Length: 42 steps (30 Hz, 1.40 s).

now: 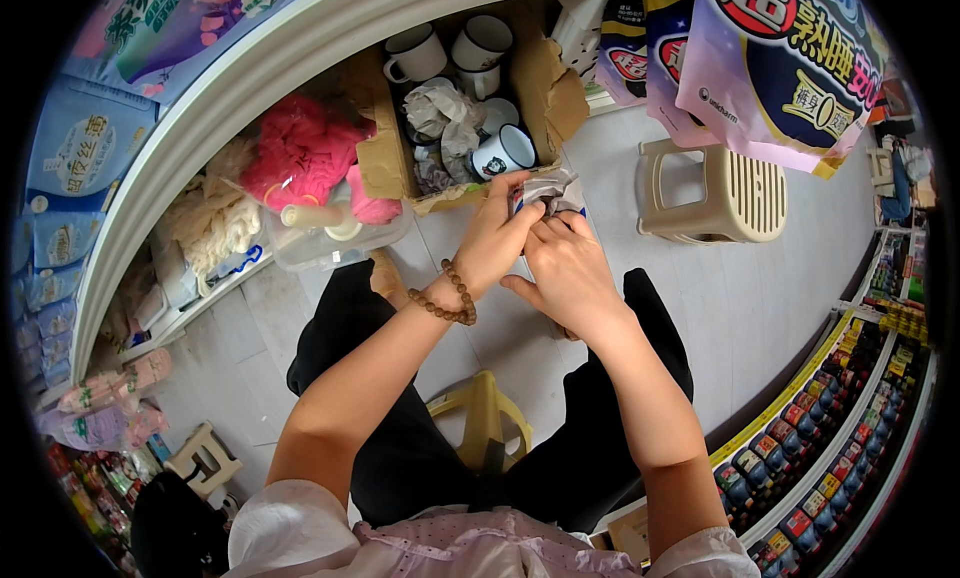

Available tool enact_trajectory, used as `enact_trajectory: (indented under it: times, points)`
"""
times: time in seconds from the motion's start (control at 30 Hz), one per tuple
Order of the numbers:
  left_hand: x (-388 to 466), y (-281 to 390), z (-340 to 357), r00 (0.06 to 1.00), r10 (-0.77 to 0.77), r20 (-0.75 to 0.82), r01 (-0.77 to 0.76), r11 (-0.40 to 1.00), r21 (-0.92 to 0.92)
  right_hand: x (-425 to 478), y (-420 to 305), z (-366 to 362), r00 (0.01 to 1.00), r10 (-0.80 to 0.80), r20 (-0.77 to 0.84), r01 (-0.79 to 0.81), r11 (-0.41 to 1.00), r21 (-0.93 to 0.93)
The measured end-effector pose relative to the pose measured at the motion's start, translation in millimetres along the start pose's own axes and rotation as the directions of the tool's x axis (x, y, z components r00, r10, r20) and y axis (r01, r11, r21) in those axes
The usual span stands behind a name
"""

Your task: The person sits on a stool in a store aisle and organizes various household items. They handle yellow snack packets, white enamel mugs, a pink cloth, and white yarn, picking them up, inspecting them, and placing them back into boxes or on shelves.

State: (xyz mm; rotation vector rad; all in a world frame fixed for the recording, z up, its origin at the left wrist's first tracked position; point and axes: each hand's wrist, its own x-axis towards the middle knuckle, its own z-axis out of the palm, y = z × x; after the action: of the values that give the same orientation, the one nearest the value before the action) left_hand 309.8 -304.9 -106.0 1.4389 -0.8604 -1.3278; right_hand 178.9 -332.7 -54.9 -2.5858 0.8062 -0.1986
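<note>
Between my two hands is a small item with crumpled grey paper (553, 191) at its top; blue and red show at its edges, and my fingers hide most of its shape. My left hand (491, 233), with a wooden bead bracelet (444, 308) on the wrist, grips it from the left. From the right, my right hand (566, 266) bends its fingers over the paper. Just beyond them is an open cardboard box (551, 101) of white enamel mugs. One mug (504, 152) with a dark rim and a printed figure lies tilted at its near side, beside crumpled packing paper (442, 116).
Pink cloth in clear plastic (307, 150) and a clear plastic container (322, 248) sit left of the box. A beige stool (712, 191) stands right, below hanging packages (780, 75). Between my legs is a yellowish stool (484, 420). Shelves of bottles (795, 428) line the right.
</note>
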Motion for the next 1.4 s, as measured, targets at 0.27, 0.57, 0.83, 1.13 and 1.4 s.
enact_trajectory:
  times: [0.27,0.57,0.83,1.13,1.4]
  points:
    - [-5.9,22.1,-0.6,0.993,-0.116,0.032,0.12,0.981,-0.155,1.2,-0.4,-13.4,0.982,0.013,-0.188,0.022,0.982,0.186]
    - [-8.7,30.9,0.8,0.981,-0.188,0.045,0.194,0.961,-0.198,17.2,7.6,-24.8,0.85,0.031,-0.526,0.068,0.983,0.168]
    - [-10.3,20.1,-1.2,0.995,-0.072,0.075,0.078,0.994,-0.078,20.2,22.6,-15.6,0.915,0.073,-0.396,-0.033,0.994,0.107]
    - [-5.6,24.0,-10.2,0.999,-0.054,0.007,0.054,0.99,-0.131,22.5,14.6,-16.7,0.833,0.157,-0.531,-0.058,0.978,0.199]
    - [5.4,11.2,-19.5,0.967,0.198,-0.159,-0.182,0.977,0.11,11.4,-5.3,-20.1,0.968,-0.074,-0.239,0.099,0.991,0.093]
